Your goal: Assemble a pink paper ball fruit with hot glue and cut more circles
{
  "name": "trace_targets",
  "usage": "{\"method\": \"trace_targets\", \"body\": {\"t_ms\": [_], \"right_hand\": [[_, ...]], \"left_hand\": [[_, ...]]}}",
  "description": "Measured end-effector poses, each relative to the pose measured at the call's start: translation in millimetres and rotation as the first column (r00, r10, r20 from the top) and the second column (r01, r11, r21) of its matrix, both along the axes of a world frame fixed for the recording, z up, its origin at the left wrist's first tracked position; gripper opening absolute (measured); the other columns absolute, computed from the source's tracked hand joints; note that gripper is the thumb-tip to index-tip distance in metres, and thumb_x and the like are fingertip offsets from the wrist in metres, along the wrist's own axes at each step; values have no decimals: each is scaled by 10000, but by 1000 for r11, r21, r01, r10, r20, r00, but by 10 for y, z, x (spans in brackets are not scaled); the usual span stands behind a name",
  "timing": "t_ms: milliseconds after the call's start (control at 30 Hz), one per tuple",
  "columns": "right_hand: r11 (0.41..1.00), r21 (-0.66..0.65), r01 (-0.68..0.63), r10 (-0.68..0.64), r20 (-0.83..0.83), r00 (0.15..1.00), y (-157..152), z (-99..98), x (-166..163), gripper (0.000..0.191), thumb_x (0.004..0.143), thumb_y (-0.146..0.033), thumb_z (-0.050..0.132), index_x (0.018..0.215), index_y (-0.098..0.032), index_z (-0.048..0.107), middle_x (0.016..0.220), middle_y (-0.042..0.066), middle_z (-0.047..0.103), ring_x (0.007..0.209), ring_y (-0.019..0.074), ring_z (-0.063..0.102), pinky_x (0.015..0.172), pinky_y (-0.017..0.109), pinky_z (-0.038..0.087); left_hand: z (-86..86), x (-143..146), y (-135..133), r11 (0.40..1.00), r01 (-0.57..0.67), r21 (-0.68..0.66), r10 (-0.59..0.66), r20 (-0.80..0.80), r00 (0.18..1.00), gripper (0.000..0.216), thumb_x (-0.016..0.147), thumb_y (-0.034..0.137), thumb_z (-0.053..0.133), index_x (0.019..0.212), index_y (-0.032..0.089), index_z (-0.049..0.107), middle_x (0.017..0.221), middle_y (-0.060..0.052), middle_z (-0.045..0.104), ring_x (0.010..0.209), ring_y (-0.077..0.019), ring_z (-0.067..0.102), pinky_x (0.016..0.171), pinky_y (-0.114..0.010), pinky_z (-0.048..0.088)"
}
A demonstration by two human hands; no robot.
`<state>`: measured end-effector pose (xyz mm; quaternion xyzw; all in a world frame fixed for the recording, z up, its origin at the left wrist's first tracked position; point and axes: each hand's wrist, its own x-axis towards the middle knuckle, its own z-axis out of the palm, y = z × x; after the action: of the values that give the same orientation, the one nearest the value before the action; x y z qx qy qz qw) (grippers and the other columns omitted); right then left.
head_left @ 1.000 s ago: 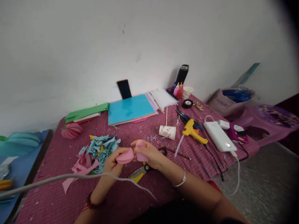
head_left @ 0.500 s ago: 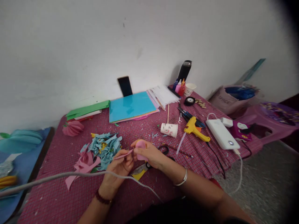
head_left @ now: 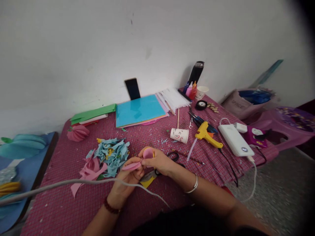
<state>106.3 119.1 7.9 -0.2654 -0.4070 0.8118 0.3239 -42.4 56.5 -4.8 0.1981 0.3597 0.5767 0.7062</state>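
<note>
My left hand (head_left: 128, 173) is closed on a pink paper piece (head_left: 133, 166) with a rounded edge, held nearly flat. Close against it, my right hand (head_left: 159, 162) pinches a second rounded pink paper piece (head_left: 148, 153) with a yellow rim showing along its edge. The fingertips of both hands meet between the two pieces. Beneath the hands lie black-handled scissors (head_left: 157, 172), partly hidden, and a yellow paper scrap (head_left: 147, 182). Left of my left hand is a heap of blue paper scraps (head_left: 112, 155) with pink paper scraps (head_left: 91, 170) beside it.
A grey cable (head_left: 73, 181) crosses in front of my left wrist. To the right are a tipped paper cup (head_left: 179, 135), a yellow glue gun (head_left: 205, 134) and a white power bank (head_left: 235, 139). Blue sheets (head_left: 140, 110) and a leaning phone (head_left: 132, 88) stand behind.
The pink piece in my left hand has turned from edge-on to show its flat face. The one in my right hand has tilted and looks shorter. The view has shifted slightly.
</note>
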Motion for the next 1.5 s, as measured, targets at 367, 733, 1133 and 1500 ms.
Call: {"method": "trace_targets", "body": {"t_ms": [367, 733, 1133, 1500], "right_hand": [[999, 19, 32, -33, 51, 998, -19, -2, -51, 182, 618, -185, 684, 747, -202, 558, 583, -73, 582, 522, 118, 570, 538, 238, 439], [962, 117, 247, -257, 82, 963, 109, -15, 18, 178, 600, -120, 761, 692, -172, 617, 654, -68, 553, 621, 86, 478, 597, 202, 362], [982, -190, 18, -37, -100, 994, 69, -30, -21, 348, 507, -225, 893, 687, -156, 603, 587, -67, 585, 498, 67, 517, 484, 175, 393], [866, -487, -108, -38, -280, 959, 188, -21, 48, 417, 963, -456, 444, 1090, -124, 662, 875, 53, 724, 747, 152, 659, 703, 277, 515]], "left_hand": [[-29, 41, 2, 997, -80, 17, 82, -191, 978, 183, 628, 172, 769, 810, 155, 778, 462, 20, 560, 448, -101, 504, 470, -220, 415], [108, 20, 82, 976, -218, -15, 210, -209, 955, 372, 629, 395, 814, 912, 167, 733, 858, -60, 739, 638, -170, 638, 542, -271, 539], [47, -1, 77, 958, -276, -82, 244, -280, 929, 406, 563, 392, 848, 859, 130, 759, 810, -89, 763, 739, -233, 703, 723, -345, 569], [17, -28, 121, 938, -346, 18, 323, -403, 856, 335, 563, 323, 842, 828, 156, 724, 768, -44, 746, 682, -172, 678, 690, -301, 551]]}}
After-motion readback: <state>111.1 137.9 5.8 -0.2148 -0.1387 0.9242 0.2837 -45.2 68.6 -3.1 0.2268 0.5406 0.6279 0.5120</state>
